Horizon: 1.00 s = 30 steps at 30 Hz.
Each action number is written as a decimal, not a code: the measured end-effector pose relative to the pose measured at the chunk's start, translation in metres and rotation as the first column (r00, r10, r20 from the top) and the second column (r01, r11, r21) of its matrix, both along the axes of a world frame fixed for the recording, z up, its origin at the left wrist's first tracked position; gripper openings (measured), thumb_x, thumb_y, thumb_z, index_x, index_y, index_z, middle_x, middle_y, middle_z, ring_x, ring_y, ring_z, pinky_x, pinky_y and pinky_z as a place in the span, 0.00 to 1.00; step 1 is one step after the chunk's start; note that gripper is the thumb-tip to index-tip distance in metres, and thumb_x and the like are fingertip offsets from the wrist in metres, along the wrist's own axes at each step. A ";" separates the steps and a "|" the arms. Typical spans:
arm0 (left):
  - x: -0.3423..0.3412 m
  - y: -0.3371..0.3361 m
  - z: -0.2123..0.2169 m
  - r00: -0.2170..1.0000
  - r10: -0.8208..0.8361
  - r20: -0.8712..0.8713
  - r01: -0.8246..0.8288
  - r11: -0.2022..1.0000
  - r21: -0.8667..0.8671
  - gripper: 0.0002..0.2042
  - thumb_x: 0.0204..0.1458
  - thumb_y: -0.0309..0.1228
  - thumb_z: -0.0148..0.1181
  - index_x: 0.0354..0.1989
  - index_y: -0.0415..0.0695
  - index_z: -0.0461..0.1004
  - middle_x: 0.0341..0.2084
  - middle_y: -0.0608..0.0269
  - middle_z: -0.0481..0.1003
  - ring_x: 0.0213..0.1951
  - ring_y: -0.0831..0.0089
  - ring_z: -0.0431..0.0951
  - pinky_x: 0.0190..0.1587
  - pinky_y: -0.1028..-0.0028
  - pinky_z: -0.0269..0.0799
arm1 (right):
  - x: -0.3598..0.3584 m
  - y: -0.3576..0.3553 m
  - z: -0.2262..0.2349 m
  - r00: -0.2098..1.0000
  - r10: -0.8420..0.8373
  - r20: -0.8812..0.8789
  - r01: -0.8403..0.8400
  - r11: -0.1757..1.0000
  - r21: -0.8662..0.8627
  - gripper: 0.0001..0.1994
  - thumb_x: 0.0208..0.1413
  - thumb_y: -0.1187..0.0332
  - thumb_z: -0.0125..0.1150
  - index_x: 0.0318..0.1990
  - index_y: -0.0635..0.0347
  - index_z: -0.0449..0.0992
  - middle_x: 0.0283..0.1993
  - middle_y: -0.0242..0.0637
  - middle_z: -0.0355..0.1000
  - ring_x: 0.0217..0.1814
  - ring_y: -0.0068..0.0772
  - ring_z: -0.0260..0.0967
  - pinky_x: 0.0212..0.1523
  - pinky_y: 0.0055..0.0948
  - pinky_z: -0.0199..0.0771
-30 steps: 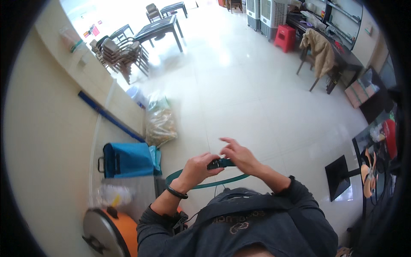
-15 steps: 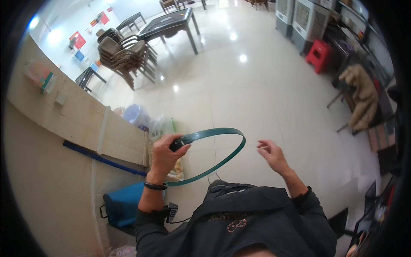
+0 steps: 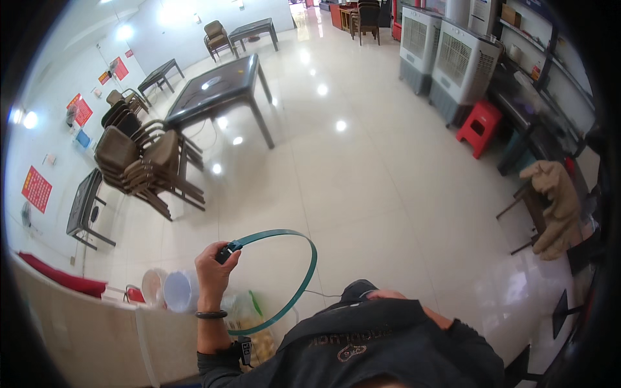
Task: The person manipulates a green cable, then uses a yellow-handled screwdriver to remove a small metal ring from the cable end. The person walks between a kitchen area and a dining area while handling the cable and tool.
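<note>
The left hand [image 3: 217,268] is raised ahead of the body, thumb and fingers closed around the black end piece [image 3: 224,253] of a green strap [image 3: 314,258]. From that grip the strap runs up and to the right, its bow bulging rightward, then turns down and back to the lower left toward the forearm. Its long axis is thus a single open curve, with the flat band partly edge-on. The right hand [image 3: 385,294] is at the waist, mostly hidden behind the dark jacket [image 3: 388,336], so I cannot tell what its fingers hold or how far apart they are. The strap's lower end is lost by the left sleeve, and the form of the black piece is partly covered by the fingers.

Just beyond the left forearm sits one clear plastic bag [image 3: 240,312], its contents hard to make out; near it stand two pale buckets [image 3: 180,291]. Farther off are one red stool [image 3: 479,127], one tan garment [image 3: 553,207] draped over a seat, one stack of brown chairs [image 3: 152,158], two air coolers [image 3: 460,64] and four dark tables [image 3: 217,87] on the left side.
</note>
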State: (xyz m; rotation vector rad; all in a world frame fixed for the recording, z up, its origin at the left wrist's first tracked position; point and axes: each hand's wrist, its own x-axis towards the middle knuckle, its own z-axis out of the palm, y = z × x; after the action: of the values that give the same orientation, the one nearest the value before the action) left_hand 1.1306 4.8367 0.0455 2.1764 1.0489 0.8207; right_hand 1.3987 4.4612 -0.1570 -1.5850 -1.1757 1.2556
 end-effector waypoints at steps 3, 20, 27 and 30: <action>0.082 0.117 0.002 1.000 -0.023 -0.015 0.024 0.994 0.109 0.12 0.46 0.27 0.72 0.38 0.36 0.80 0.24 0.66 0.77 0.26 0.82 0.72 0.30 0.79 0.70 | 0.088 0.083 -0.051 0.977 -0.200 -0.068 0.199 0.980 -0.030 0.17 0.62 0.60 0.59 0.52 0.61 0.77 0.52 0.42 0.76 0.55 0.33 0.72 0.58 0.32 0.69; 0.325 0.581 0.007 0.906 0.390 0.165 -0.378 0.920 -0.102 0.11 0.48 0.24 0.70 0.39 0.36 0.79 0.22 0.73 0.73 0.25 0.86 0.68 0.28 0.84 0.65 | 0.434 0.913 0.135 0.948 0.087 0.307 -0.164 0.958 0.237 0.13 0.59 0.65 0.61 0.45 0.65 0.77 0.36 0.41 0.79 0.39 0.30 0.77 0.41 0.29 0.75; 0.413 0.799 -0.005 0.927 0.370 0.061 -0.372 0.928 0.016 0.12 0.45 0.24 0.71 0.38 0.37 0.78 0.22 0.68 0.73 0.24 0.82 0.70 0.30 0.81 0.69 | 0.563 1.177 0.120 0.898 0.123 0.422 -0.189 0.975 0.116 0.13 0.57 0.60 0.61 0.44 0.58 0.78 0.40 0.40 0.79 0.42 0.37 0.77 0.45 0.35 0.76; 0.436 0.855 0.006 0.911 0.412 -0.035 -0.407 0.909 0.087 0.12 0.44 0.23 0.71 0.38 0.37 0.78 0.23 0.68 0.74 0.25 0.82 0.70 0.30 0.80 0.69 | 0.624 1.283 0.102 0.850 0.080 0.520 -0.183 0.972 0.150 0.14 0.56 0.59 0.61 0.44 0.57 0.79 0.41 0.39 0.79 0.43 0.38 0.77 0.46 0.37 0.75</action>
State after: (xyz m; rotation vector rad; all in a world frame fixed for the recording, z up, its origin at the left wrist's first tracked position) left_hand 1.5671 5.6922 0.0516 2.0770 1.5589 1.0059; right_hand 2.0230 5.7437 -0.0549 -1.7661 -1.7102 0.7764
